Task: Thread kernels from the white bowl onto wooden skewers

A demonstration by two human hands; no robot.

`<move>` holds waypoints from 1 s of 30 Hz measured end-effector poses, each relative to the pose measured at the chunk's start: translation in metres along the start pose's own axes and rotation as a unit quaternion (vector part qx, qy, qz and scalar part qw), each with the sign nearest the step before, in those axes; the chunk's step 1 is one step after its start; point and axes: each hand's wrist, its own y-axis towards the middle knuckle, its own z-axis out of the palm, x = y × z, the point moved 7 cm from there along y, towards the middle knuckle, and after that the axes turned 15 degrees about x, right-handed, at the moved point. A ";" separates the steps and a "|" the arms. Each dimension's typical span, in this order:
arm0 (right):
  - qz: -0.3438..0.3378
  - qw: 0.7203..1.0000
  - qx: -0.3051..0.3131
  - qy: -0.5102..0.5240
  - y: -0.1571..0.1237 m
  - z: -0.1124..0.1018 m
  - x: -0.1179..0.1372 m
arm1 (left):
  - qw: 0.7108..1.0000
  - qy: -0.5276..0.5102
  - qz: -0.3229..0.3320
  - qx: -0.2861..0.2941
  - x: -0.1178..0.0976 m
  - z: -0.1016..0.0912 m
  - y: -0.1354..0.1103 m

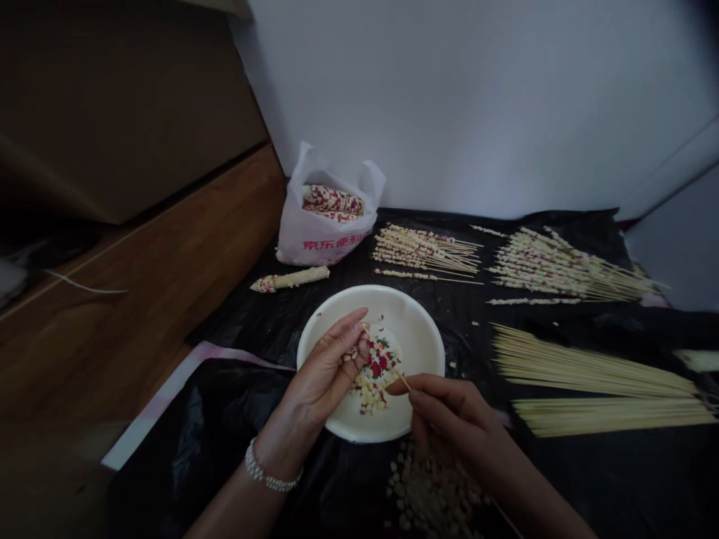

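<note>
A white bowl [419,329] with loose white and red corn kernels [375,374] sits on black plastic sheeting. My left hand [329,367] hovers over the bowl's left side, its fingers pinched on a kernel at the tip of a thin bamboo skewer [393,367]. My right hand [449,412] is at the bowl's near right rim, fingers closed on the skewer's other end. The skewer runs slanted between the two hands. A beaded bracelet circles my left wrist.
Piles of kernel-loaded skewers [427,251] [562,266] lie behind the bowl. Bare skewers [595,374] lie at right. A white plastic bag [326,232] holds corn cobs at the back left, one cob [292,279] beside it. Loose kernels [432,490] lie near me. Wooden floor is left.
</note>
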 end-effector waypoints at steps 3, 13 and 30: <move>-0.001 1.000 0.008 0.000 0.001 0.002 -0.002 | 0.999 -0.024 -0.026 -0.004 0.003 0.003 -0.001; -0.012 0.999 0.009 0.030 0.003 0.002 -0.007 | 0.997 -0.067 -0.038 -0.003 0.009 -0.003 0.002; -0.022 0.999 0.020 0.031 0.003 0.003 -0.005 | 0.998 0.023 -0.052 0.039 0.006 0.000 -0.001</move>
